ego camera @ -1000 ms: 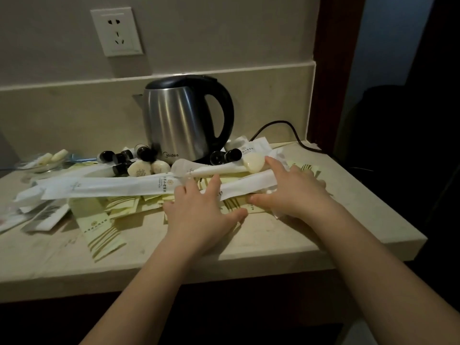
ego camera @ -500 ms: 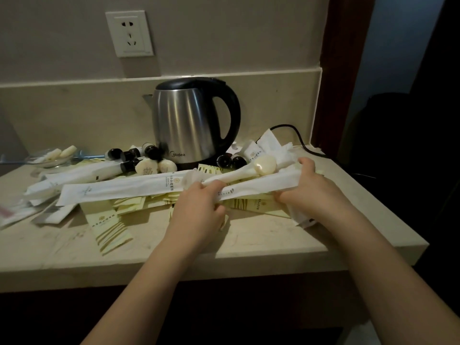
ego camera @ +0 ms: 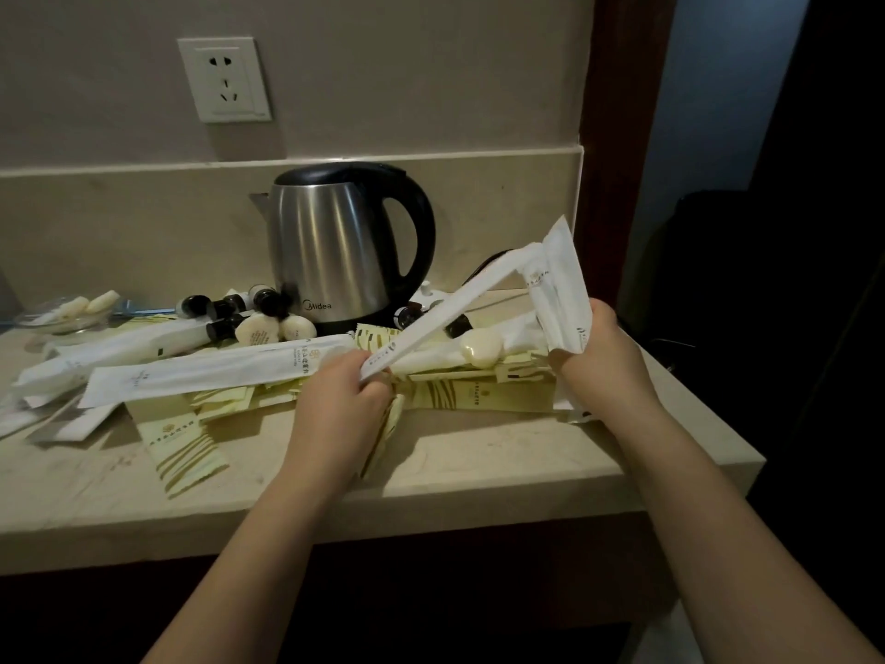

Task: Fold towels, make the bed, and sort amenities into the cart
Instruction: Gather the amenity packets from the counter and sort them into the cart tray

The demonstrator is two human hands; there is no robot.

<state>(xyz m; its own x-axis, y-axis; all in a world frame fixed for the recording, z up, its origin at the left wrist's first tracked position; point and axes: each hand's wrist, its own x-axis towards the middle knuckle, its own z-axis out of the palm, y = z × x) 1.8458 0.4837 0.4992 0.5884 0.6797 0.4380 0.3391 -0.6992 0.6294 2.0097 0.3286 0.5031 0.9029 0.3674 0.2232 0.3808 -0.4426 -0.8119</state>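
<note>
Left hand [ego camera: 342, 395] pinching low end of long white sachet [ego camera: 445, 311], right hand [ego camera: 598, 357] clamped on its upper wrappers, long axis rising rightward above the bench [ego camera: 479, 467], kettle [ego camera: 335, 246] behind

steel kettle [ego camera: 335, 251] on counter [ego camera: 479, 472], wall socket [ego camera: 224, 80] above

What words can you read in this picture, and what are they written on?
"Midea": on the steel kettle, low on its front.
White sachet lying flat on the counter: printed characters and a small logo, too blurred to read.
White sachets in the left hand and right hand: small print, unreadable.
Yellow packets: a line of characters, too small to read.
</note>
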